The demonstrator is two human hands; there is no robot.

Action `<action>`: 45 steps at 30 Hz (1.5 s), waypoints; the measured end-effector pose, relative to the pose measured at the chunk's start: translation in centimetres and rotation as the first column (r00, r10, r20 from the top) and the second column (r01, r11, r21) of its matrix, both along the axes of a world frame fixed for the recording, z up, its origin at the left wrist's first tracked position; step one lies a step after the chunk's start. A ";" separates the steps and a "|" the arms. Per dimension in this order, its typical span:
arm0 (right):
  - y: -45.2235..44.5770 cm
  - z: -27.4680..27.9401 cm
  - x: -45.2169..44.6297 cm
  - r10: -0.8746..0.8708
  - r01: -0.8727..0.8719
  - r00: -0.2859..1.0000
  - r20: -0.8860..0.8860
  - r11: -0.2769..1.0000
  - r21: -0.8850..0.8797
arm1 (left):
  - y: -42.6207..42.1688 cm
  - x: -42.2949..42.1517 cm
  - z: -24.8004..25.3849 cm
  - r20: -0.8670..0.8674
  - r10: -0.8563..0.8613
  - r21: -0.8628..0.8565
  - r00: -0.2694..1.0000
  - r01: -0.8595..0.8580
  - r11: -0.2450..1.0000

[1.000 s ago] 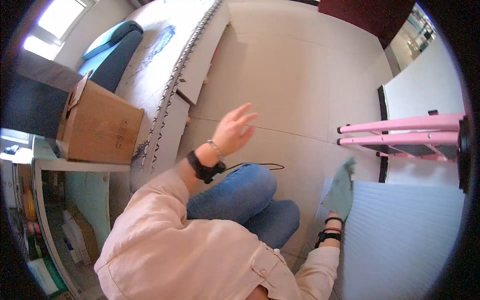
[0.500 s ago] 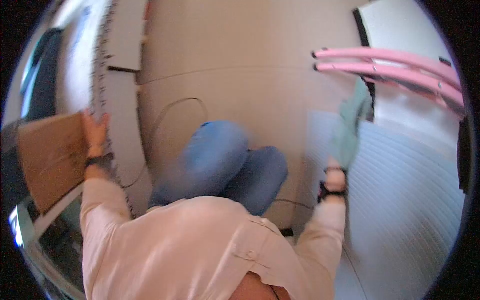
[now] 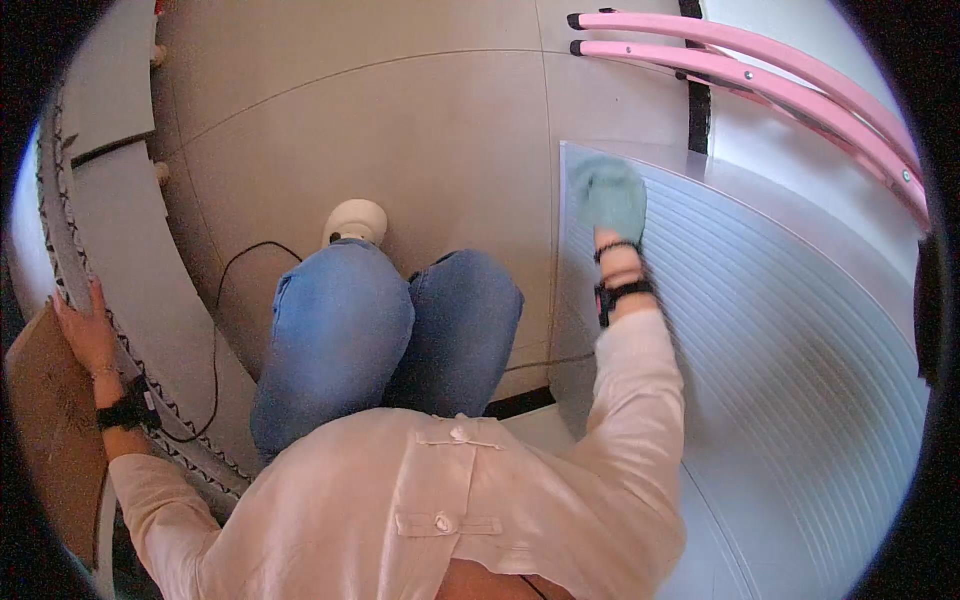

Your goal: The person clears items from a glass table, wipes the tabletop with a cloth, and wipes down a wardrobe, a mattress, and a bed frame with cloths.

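Now that the spread left hand (image 3: 90,335) has reached the brown cardboard box (image 3: 55,440), lower left, pale green cloth (image 3: 612,190) hides the right hand's (image 3: 606,238) grip.

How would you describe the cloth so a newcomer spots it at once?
On the right is a large, pale, ribbed panel. Near its far left corner, just beyond the right wrist with its dark bands, is the cloth. Its muted green and soft, rounded outline set it apart from the pale panel.
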State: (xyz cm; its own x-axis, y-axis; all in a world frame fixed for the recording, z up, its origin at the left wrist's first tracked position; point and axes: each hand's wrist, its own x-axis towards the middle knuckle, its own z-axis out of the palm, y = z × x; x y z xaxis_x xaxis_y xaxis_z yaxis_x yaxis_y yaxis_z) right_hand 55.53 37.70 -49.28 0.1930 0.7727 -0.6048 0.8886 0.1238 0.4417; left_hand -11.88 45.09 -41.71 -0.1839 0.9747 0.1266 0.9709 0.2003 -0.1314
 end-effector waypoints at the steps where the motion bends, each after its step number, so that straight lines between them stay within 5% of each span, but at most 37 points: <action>1: -0.8 -1.2 0.6 0.090 -0.090 0.995 0.044 0.996 0.002 | -0.2 0.1 0.0 0.028 -0.058 0.046 0.998 0.056 0.997; 4: -4.8 -6.8 3.4 0.113 -0.113 0.994 -0.002 0.993 0.038 | -0.4 -0.8 -0.3 0.001 -0.072 0.067 0.997 0.071 0.995; 8: -14.2 -11.9 5.4 -0.071 0.060 0.987 -0.146 0.995 -0.083 | -0.4 -0.4 0.0 -0.097 -0.026 0.024 0.995 0.029 0.999; 10: -19.0 -13.0 5.6 -0.155 0.126 0.970 -0.189 0.979 -0.160 | -0.7 1.2 0.5 0.044 -0.053 0.061 0.998 0.050 0.997; 19: -27.4 -3.5 6.6 -0.340 0.256 0.918 -0.205 0.901 -0.350 | -0.6 2.2 0.9 0.000 -0.032 0.023 0.999 0.032 0.999; 26: -19.1 0.3 11.2 0.059 -0.074 0.955 -0.292 0.996 -0.041 | -0.2 3.1 1.9 0.031 0.048 -0.027 0.998 -0.047 0.999; 30: -20.5 -0.4 14.3 0.416 -0.354 0.887 -0.198 0.890 0.286 | 0.3 3.4 2.6 0.093 0.106 -0.056 0.990 -0.101 0.993; 31: -20.8 0.3 14.1 0.343 -0.298 0.911 -0.228 0.931 0.212 | 0.0 3.1 2.4 0.099 0.095 -0.067 0.990 -0.089 0.994; 32: -18.3 3.9 11.5 0.013 -0.045 0.953 -0.302 0.994 -0.099 | 0.1 3.1 2.4 0.102 0.103 -0.080 0.989 -0.095 0.992; 33: -14.0 8.9 7.0 -0.314 0.224 0.926 -0.210 0.903 -0.366 | 0.2 3.1 2.4 0.104 0.112 -0.093 0.988 -0.102 0.990; 37: -9.7 13.0 3.4 -0.159 0.077 0.972 -0.172 0.911 -0.406 | 0.6 3.6 3.2 0.112 0.160 -0.161 0.981 -0.141 0.977; 39: -5.2 16.1 -0.6 -0.414 0.344 0.910 -0.023 0.784 -0.516 | 0.3 3.5 3.9 0.138 0.134 -0.185 0.981 -0.108 0.977; 41: -2.3 19.1 -3.3 -0.417 0.271 0.843 -0.340 0.875 -0.400 | 0.4 3.0 4.1 0.190 0.186 -0.287 0.964 -0.127 0.950; 45: 5.1 26.6 -9.3 -0.397 0.283 0.664 -0.634 0.918 -0.279 | 2.0 4.2 6.7 0.137 0.338 -0.454 0.931 -0.244 0.857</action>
